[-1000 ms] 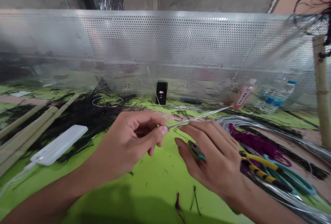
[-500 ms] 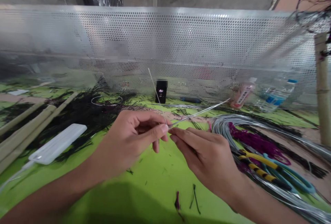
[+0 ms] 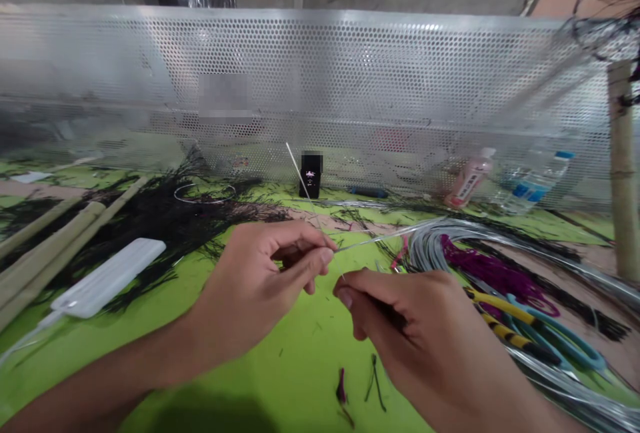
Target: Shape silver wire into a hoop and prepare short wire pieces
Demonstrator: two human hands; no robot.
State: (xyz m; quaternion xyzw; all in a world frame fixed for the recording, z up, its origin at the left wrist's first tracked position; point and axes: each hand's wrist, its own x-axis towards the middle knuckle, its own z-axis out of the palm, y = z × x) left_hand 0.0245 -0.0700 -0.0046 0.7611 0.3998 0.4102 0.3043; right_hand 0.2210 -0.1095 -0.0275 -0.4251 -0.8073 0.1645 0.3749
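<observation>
Pinching wire (image 3: 373, 240) between thumb and fingers of left grip (image 3: 265, 280), left of wire coil (image 3: 425, 250); holding right grip (image 3: 415, 326) on coil's near side, with fingertips drawn together; cannot tell whether on any wire; noting yellow-handled pliers (image 3: 500, 304) within coil's bend; might lose wire through too light a pinch; might also snag long ends on coil, from working so close.

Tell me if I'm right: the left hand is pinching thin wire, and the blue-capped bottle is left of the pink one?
Not quite: the head view shows the blue-capped bottle right of the pink bottle. The left hand is pinching thin wire, as you said.
</observation>
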